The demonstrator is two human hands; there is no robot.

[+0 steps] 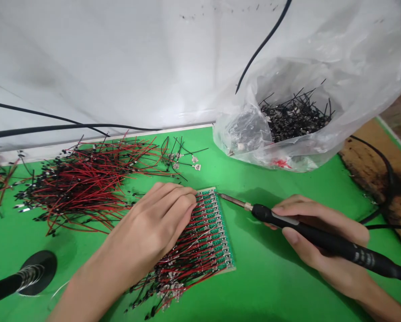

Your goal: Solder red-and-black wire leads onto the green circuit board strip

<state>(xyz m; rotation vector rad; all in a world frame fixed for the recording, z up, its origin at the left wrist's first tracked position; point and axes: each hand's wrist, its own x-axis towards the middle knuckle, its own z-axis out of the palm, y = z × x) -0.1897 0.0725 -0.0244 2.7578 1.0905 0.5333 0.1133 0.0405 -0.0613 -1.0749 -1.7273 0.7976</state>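
Observation:
My left hand (156,223) lies flat with its fingers together, pressing on a row of red and black wires (190,255) laid across a narrow green circuit board (222,237). The fingertips reach the board's far end and hide part of it. My right hand (316,237) is shut around the black handle of a soldering iron (324,235). The iron's metal tip (230,200) points left and stops just short of the board, apart from it. A loose pile of red and black wires (83,188) lies left of my left hand.
A clear plastic bag (287,152) of black-wired components stands at the back right. A few loose components (183,161) lie on the green mat (270,268). A scorched wooden board (378,179) sits at right, a round-based black stand (36,273) at lower left, and black cables run behind.

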